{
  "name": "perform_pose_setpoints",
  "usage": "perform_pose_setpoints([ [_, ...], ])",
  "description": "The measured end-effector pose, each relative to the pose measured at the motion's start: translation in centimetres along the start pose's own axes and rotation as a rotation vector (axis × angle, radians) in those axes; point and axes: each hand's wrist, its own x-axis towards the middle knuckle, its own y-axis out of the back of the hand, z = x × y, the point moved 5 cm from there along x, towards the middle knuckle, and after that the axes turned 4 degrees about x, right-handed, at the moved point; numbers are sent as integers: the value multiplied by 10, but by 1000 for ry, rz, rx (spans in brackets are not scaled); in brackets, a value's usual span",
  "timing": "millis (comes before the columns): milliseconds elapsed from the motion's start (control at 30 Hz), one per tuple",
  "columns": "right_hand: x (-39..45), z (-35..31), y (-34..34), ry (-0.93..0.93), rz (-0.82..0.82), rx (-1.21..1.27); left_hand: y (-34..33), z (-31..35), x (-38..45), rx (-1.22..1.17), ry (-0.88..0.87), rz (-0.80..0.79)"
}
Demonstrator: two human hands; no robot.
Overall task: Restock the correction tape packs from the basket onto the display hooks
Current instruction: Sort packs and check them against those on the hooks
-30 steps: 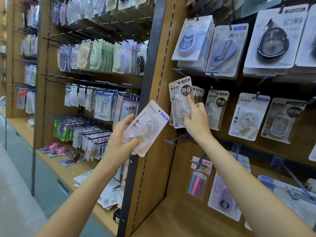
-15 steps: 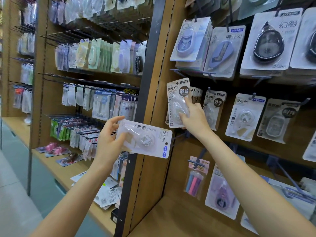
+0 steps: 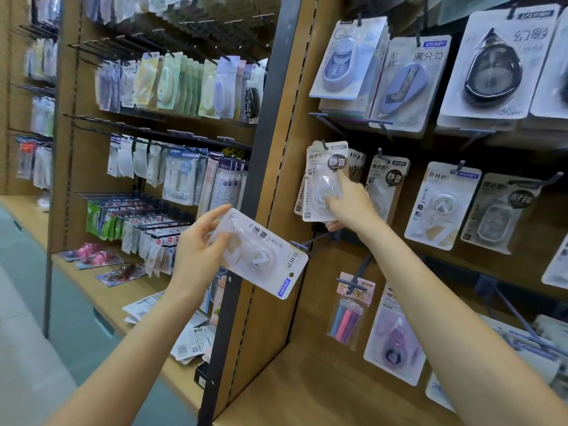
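My left hand grips a white correction tape pack by one end; the pack lies sideways and tilted, in front of the dark shelf upright. My right hand pinches the clear blister of another white correction tape pack, which sits at the front of a display hook in the middle row, with more packs behind it. An empty hook sticks out just below that pack. The basket is out of view.
Correction tape packs fill the neighbouring hooks to the right and the row above. A dark upright post divides this bay from the left bay of hanging stationery. Wooden shelf ledges run below, with loose packs lying on the left one.
My left hand has turned its pack from tilted upright to lying sideways and lowered it. My right hand has kept hold of the pack at the hook, which now hangs on the hook.
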Motion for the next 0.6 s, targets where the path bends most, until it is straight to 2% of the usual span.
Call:
perform_pose_setpoints([
  [100,3,11,-6,-10,-7,-4,3,2,1,-10,-9,13],
  [233,11,14,-3,-39,-41,-336,2,3,3,-121,63,77],
  [300,4,14,-1,-37,-75,-373,0,3,4,-233,128,101],
  [333,-4,13,1,-1,-54,-309,-2,3,4,-296,159,103],
  [400,-33,9,5,69,-35,-16,-8,4,4,-412,209,102],
  [467,-67,4,4,37,-197,333,-18,7,2,-490,242,92],
  [500,-80,5,3,-8,-290,460,-25,9,1,-517,254,83],
  [533,-90,7,5,-47,-317,549,-34,11,0,-532,264,70],
  [600,-95,21,19,-144,-204,764,-55,18,-3,-517,258,14],
])
